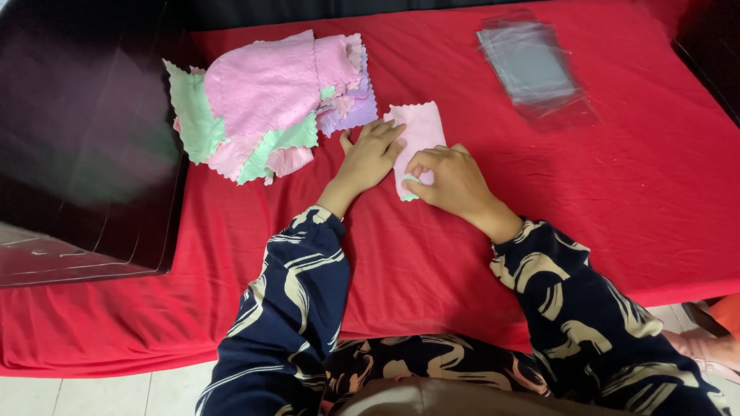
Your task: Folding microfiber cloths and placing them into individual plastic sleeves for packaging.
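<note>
Pink, zigzag-edged microfibre cloth (pixel 420 135) is lying lengthwise away from me, my left hand (pixel 370 158) pressing it flat-palmed while my right hand (pixel 451 181) is pinching its near corner.

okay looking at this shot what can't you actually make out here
- Head view: the folded pink cloth is partly covered by the left hand and right hand; its near end is hidden.
- Lower cloths in the cloth pile are hidden by those on top.
- The clear plastic bags: their count is unreadable.
</note>
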